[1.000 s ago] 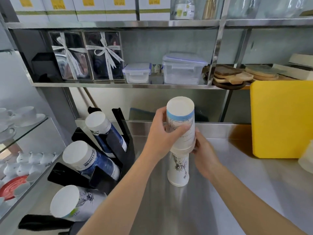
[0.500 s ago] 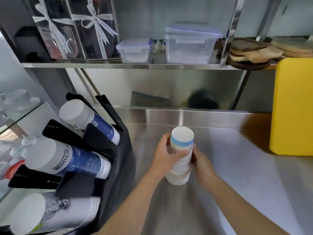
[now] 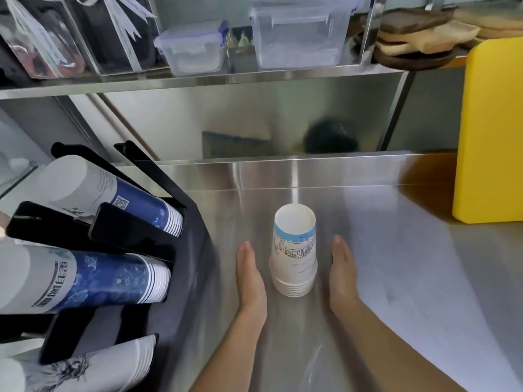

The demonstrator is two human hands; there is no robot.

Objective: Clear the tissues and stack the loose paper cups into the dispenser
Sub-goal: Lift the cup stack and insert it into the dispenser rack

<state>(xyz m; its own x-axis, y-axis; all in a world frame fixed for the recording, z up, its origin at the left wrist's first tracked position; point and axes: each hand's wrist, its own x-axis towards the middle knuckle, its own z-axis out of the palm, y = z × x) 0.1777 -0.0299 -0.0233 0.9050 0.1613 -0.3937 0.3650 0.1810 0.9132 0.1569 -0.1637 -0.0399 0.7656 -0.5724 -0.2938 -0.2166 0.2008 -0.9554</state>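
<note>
A stack of white paper cups (image 3: 294, 256) with a blue band stands upside down on the steel counter (image 3: 396, 264). My left hand (image 3: 250, 274) lies flat and open just left of the stack, not touching it. My right hand (image 3: 342, 271) is held flat and open just right of it, also apart. At the left, a black cup dispenser (image 3: 133, 233) holds three slanted rows of cups: an upper blue-and-white row (image 3: 113, 196), a middle blue row (image 3: 93, 278) and a lower white row (image 3: 93, 366). No tissues are in view.
A yellow board (image 3: 492, 128) leans at the right rear of the counter. The shelf (image 3: 198, 80) above carries clear plastic boxes (image 3: 300, 35), ribbon-tied gift boxes (image 3: 51, 38) and wooden boards (image 3: 418, 38). A crumpled clear wrapper (image 3: 314, 366) lies near the front edge.
Both hands pushed the upper cups down onto the lower ones, making one short stack on the counter. They then let go and opened to either side. The camera tilted down.
</note>
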